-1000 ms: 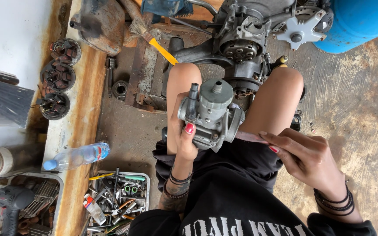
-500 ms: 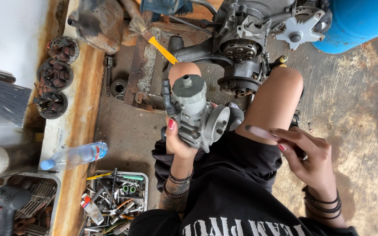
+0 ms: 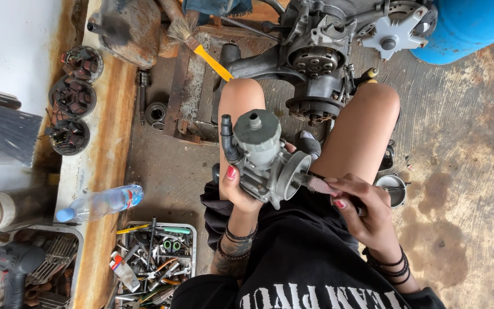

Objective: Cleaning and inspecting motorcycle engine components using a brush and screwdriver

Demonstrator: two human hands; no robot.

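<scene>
The left hand [image 3: 241, 191] clasps a grey metal carburettor [image 3: 267, 157] while the right hand [image 3: 361, 209] pinches a small brush [image 3: 318, 184] against its open mouth, cleaning apparently unfinished.

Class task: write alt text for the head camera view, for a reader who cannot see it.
Seen from above, a seated person's left hand holds a grey carburetor over their lap while the right hand pushes a small brush into its round opening. An engine sits ahead, a tray of tools to the left.

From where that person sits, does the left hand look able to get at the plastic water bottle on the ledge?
Probably yes, but not right now: the left hand is full, holding the grey carburettor. The bottle lies on its left side with nothing between them.
</scene>
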